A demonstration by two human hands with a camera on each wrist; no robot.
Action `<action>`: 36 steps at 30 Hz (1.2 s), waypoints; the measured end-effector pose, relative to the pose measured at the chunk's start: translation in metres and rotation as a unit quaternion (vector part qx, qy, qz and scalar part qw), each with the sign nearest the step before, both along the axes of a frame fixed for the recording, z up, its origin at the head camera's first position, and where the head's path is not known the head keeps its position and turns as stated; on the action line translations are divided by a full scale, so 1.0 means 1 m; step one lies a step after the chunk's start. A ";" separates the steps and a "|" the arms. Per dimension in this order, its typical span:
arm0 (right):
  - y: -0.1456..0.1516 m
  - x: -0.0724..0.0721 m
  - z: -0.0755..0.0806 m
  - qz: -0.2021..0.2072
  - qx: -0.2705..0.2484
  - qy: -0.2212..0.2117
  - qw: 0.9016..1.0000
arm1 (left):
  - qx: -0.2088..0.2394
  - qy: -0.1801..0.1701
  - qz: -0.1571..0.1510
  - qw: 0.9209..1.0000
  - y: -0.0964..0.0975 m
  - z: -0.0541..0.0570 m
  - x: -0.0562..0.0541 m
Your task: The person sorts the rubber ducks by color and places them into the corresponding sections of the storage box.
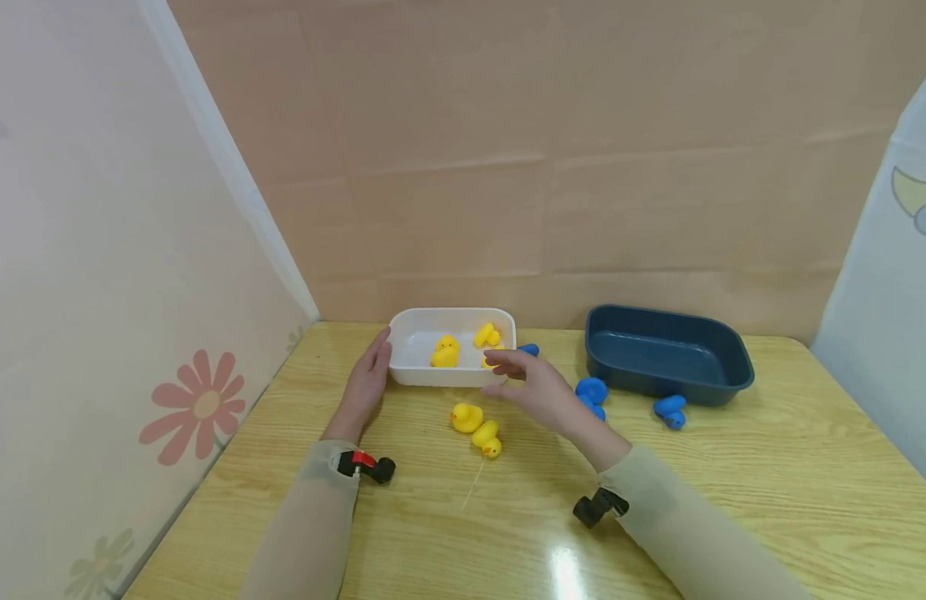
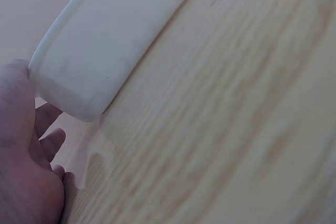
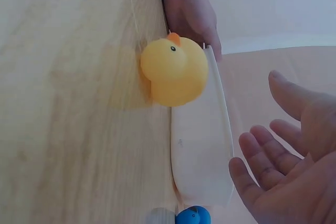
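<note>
At the left end of a white tray [image 1: 432,377], my left hand [image 1: 367,385] rests its fingers and thumb along the wall; in the left wrist view the hand [image 2: 26,145] touches the tray's corner. Yellow rubber ducks [image 1: 446,353] lie inside the tray. My right hand [image 1: 541,390] hovers at the tray's front right corner, fingers spread and bent a little, holding nothing. Two more yellow ducks, one upright [image 1: 467,417] and one tipped over [image 1: 488,439], sit on the table before the tray. One duck [image 3: 176,72] looms large in the right wrist view.
A dark blue tray [image 1: 665,387] stands at the right rear. Blue ducks [image 1: 670,412] lie in front of it, with others [image 1: 592,390] beside my right wrist. Another blue thing [image 1: 530,349] is partly hidden behind my right hand. A papered wall [image 1: 463,208] closes off the back.
</note>
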State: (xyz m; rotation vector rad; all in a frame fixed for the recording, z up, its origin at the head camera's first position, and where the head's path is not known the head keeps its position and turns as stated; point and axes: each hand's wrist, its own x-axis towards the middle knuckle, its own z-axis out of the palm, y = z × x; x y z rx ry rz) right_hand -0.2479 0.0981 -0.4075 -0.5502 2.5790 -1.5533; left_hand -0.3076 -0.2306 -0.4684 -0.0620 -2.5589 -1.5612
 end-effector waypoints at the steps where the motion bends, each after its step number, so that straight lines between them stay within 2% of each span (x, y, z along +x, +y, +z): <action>1: 0.001 0.002 -0.001 0.005 0.000 -0.003 1.000 | 0.001 -0.001 0.000 1.000 0.000 0.000 0.000; 10: 0.012 0.014 -0.017 0.027 0.026 -0.032 0.999 | 0.004 0.001 -0.006 1.000 0.000 -0.001 -0.001; 14: 0.014 0.014 -0.024 0.050 0.036 -0.033 0.998 | 0.005 0.004 -0.004 1.000 -0.001 -0.001 -0.001; 21: 0.017 0.017 -0.030 0.101 0.020 -0.039 0.994 | 0.004 0.003 -0.005 1.000 0.000 0.000 0.000; 36: 0.019 0.017 -0.037 0.130 0.050 -0.046 0.989 | 0.009 0.002 -0.007 1.000 0.001 0.002 0.002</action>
